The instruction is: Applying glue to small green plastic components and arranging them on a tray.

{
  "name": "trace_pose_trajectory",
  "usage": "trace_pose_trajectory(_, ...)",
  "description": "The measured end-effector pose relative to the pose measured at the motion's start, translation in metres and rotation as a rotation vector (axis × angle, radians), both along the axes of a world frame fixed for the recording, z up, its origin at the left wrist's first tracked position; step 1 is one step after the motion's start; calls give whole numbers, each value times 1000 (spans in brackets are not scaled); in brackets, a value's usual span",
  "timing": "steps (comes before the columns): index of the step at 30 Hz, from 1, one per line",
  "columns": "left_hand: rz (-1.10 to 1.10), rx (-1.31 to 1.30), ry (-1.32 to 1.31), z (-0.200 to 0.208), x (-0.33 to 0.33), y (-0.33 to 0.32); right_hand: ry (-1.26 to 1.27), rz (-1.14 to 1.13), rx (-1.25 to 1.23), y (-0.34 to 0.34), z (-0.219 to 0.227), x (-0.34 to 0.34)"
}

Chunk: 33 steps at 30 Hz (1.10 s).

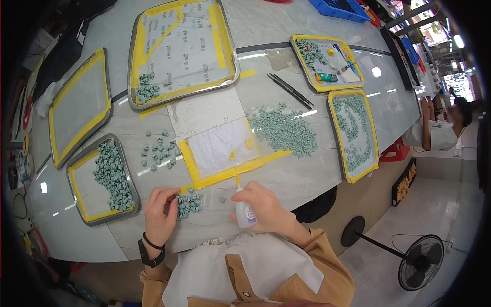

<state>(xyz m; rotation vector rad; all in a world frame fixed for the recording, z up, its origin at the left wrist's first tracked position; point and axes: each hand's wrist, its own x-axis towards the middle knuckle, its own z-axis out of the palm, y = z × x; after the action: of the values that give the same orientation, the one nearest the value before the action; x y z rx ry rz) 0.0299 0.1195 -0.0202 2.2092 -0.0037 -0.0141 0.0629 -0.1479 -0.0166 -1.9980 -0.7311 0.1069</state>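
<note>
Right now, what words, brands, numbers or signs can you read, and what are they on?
None I can quote; all are too small or blurred:
Bottle in the right hand: label too small.
Big paper sheet: rows of dark marks, too blurred.
Green tube: any label too small.
White top: print unclear.

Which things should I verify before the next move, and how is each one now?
1. Squeeze bottle held in the right hand: ok.
2. Yellow nozzle pointing away from the body: ok.
3. Enough liquid inside the bottle: cannot tell.
4. Left hand beside the small pile of green pieces: ok.
5. Piece pinched in that hand: cannot tell.
6. Black slim tools in hand: not ok; they lie on the table.
</note>
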Motion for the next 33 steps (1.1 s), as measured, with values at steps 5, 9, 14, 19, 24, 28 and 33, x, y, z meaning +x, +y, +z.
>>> trace_pose_trajectory(5,9,-7,12,-2,2,1,-10,-28,110,4,-1,1)
trace_pose_trajectory(9,33,-27,29,-5,3,1,-54,-40,148,5,-3,2)
trace_pose_trajectory(14,36,23,-8,-7,2,1,-76,-35,187,6,-7,0)
trace_pose_trajectory(19,84,40,-112,5,0,-4,-67,-28,272,3,-6,-6)
trace_pose_trajectory(24,7,-1022,397,21,-16,-23,-54,-4,420,7,0,-4)
trace_pose_trajectory(28,86,-1319,496,10,6,-40,-83,22,502,12,3,2)
trace_pose_trajectory(33,174,-1370,459,8,10,-54,9,40,564,16,-3,0)
